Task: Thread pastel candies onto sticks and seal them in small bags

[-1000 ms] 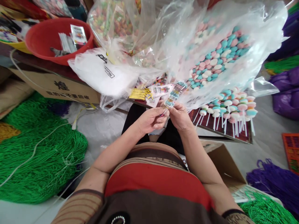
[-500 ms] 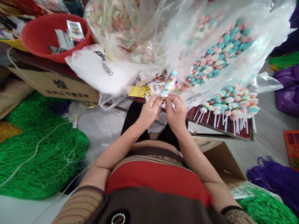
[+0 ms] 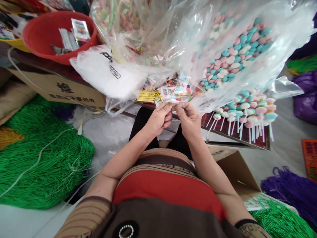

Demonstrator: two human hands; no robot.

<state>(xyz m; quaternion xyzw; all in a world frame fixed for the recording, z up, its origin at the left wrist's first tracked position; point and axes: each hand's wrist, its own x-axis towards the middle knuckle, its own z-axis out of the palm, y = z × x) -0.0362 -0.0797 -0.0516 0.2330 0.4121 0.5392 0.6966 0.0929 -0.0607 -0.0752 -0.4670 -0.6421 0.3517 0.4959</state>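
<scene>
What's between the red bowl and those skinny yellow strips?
A white plastic bag with black writing lies between the red bowl and the yellow strips. That shows in the head view.

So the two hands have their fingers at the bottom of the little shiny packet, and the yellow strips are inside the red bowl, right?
Not quite: the yellow strips aren't inside the red bowl. The head view shows them on the table, near the left hand. The left hand and right hand do have their fingers at the bottom of the little shiny packet.
</scene>
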